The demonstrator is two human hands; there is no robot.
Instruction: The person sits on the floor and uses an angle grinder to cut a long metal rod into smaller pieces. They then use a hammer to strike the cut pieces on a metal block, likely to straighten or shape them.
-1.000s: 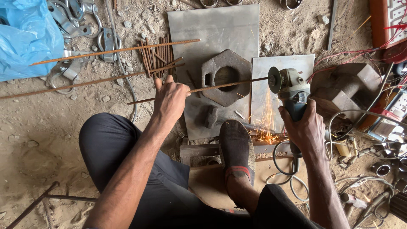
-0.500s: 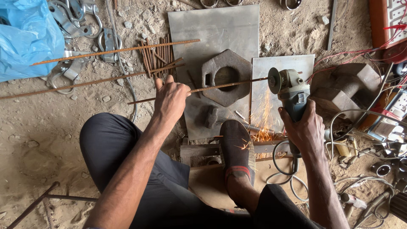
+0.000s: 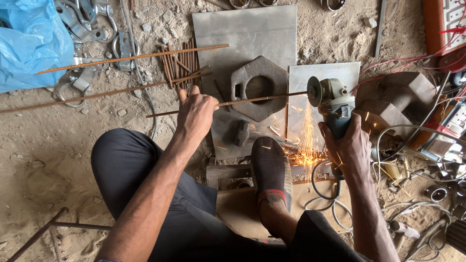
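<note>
My left hand (image 3: 195,112) grips a thin rusty steel rod (image 3: 257,99) that lies across a large hexagonal metal nut (image 3: 258,93). My right hand (image 3: 350,148) holds a grey angle grinder (image 3: 332,104), whose disc (image 3: 314,91) touches the rod's right end. Orange sparks (image 3: 307,140) stream down from the disc toward my foot. My shoe (image 3: 271,171) rests on a wooden block near the sparks. The nut sits on a flat steel plate (image 3: 245,36).
Two long rusty rods (image 3: 131,58) and a bundle of short cut rods (image 3: 182,60) lie at upper left by metal clamps (image 3: 87,19) and a blue plastic bag (image 3: 29,43). Cables, a power strip (image 3: 449,19) and small metal parts crowd the right. Sandy floor all around.
Both hands, the rod and the grinder stay in place. The spark stream keeps falling from the disc, with more sparks scattering to the right now.
</note>
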